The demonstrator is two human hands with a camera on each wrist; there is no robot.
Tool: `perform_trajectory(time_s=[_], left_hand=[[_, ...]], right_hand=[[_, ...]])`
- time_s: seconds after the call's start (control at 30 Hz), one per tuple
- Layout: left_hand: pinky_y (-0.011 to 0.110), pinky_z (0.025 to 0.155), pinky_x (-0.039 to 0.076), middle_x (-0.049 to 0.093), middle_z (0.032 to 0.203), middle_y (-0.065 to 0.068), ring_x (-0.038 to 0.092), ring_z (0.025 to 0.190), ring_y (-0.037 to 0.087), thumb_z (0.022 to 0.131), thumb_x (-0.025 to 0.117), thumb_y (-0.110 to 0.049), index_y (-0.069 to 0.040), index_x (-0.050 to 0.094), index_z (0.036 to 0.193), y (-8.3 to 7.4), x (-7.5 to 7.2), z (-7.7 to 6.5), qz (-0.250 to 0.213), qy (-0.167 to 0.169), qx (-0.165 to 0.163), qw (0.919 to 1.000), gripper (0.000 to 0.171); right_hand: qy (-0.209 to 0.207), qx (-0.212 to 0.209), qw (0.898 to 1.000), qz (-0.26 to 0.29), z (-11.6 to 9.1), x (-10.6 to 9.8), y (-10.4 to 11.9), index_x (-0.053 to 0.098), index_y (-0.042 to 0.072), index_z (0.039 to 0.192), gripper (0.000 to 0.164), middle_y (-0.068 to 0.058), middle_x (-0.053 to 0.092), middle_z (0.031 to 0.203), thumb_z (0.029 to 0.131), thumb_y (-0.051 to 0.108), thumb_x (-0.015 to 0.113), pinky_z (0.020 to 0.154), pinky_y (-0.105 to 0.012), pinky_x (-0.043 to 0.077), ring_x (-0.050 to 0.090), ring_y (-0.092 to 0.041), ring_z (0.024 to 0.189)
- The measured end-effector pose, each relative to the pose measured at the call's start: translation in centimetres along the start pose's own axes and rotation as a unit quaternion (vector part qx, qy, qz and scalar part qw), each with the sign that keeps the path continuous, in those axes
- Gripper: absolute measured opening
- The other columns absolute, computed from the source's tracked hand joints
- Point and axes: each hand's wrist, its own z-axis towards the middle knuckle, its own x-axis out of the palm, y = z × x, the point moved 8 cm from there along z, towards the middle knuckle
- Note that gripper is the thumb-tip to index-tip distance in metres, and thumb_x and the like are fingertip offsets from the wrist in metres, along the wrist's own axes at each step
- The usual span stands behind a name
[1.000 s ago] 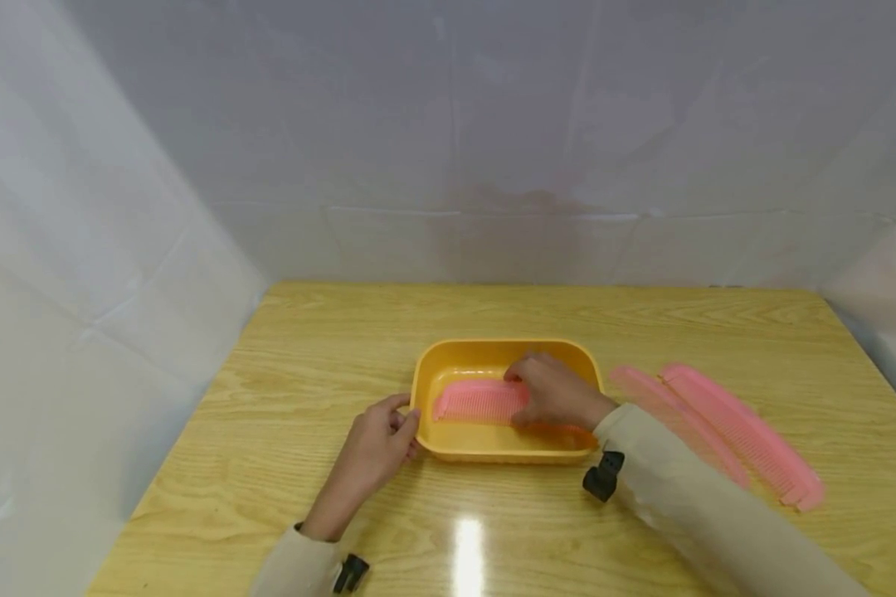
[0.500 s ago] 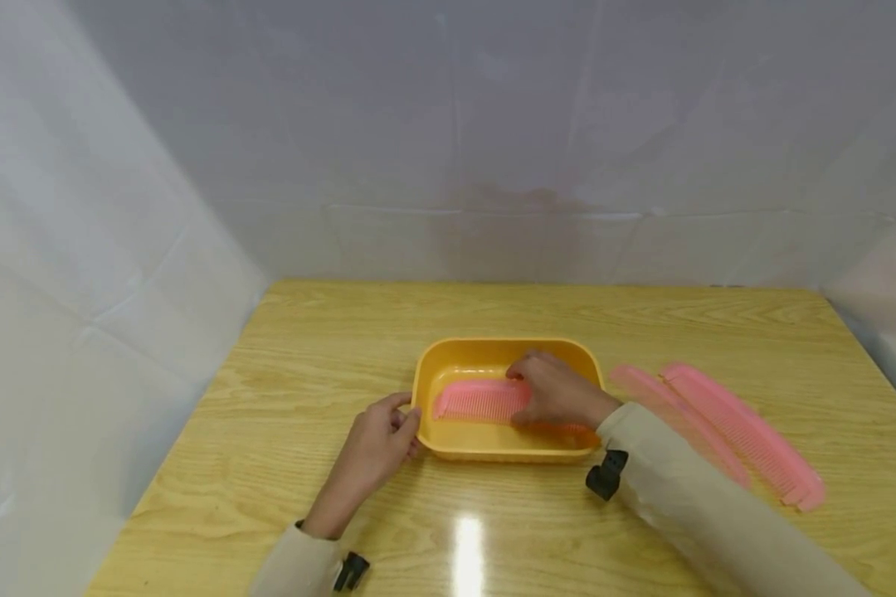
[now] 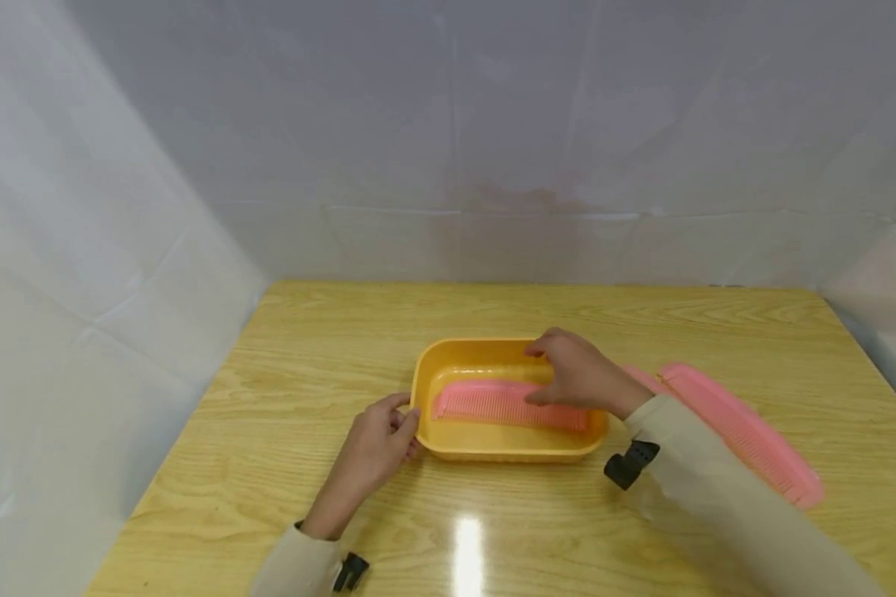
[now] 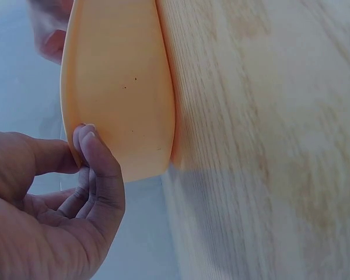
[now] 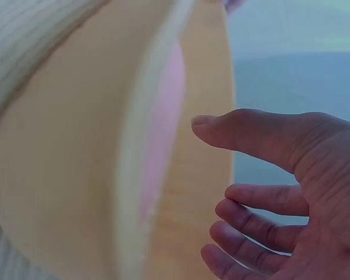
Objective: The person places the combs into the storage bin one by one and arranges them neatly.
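A yellow plastic basin (image 3: 508,455) stands on the wooden table, with a pink comb (image 3: 485,402) lying flat inside it. My left hand (image 3: 373,444) pinches the basin's left rim between thumb and fingers; the left wrist view shows the fingertips at the basin wall (image 4: 122,76). Above the basin's right end is my right hand (image 3: 578,373), its thumb and fingers spread apart with nothing between them. In the right wrist view, the right hand (image 5: 280,192) hovers over the rim, and a strip of the pink comb (image 5: 163,122) shows beyond.
To the right of the basin, a pink comb (image 3: 747,431) lies slanted on the table (image 3: 328,332). Another pink comb (image 3: 642,378) beside it is mostly covered by the right sleeve. White sheeting (image 3: 448,149) hangs behind the table and at both sides.
My right hand has let go of the comb in the basin and lifted up and to the right, uncovering more of that comb. The left hand has stayed on the rim.
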Motion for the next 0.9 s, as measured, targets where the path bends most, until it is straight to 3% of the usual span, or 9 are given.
perform_trajectory(time_s=[0.3, 0.9], left_hand=[[0.028, 0.054, 0.054, 0.067, 0.078, 0.007, 0.067, 0.066, 0.020, 0.105, 0.055, -0.011, 0.008, 0.053, 0.140, -0.1, 0.0, 0.0, 0.002, 0.000, 0.002, 1.0000, 0.040], [0.028, 0.055, 0.054, 0.066, 0.077, 0.005, 0.066, 0.066, 0.019, 0.105, 0.055, -0.012, 0.008, 0.052, 0.141, 0.2, -0.1, 0.1, 0.003, -0.003, -0.003, 1.0000, 0.041]], right_hand=[[-0.023, 0.033, 0.999, 0.014, -1.8, -2.7, -2.0, 0.060, -0.008, 0.133, 0.065, -0.024, 0.058, 0.129, 0.083, 0.025, 0.085, 0.093, -0.052, 0.053, 0.059, -0.040, 0.113], [-0.066, 0.098, 0.991, 0.056, -6.3, -5.6, -7.8, 0.056, -0.005, 0.137, 0.070, -0.026, 0.057, 0.134, 0.087, 0.037, 0.081, 0.088, -0.056, 0.051, 0.056, -0.043, 0.115]])
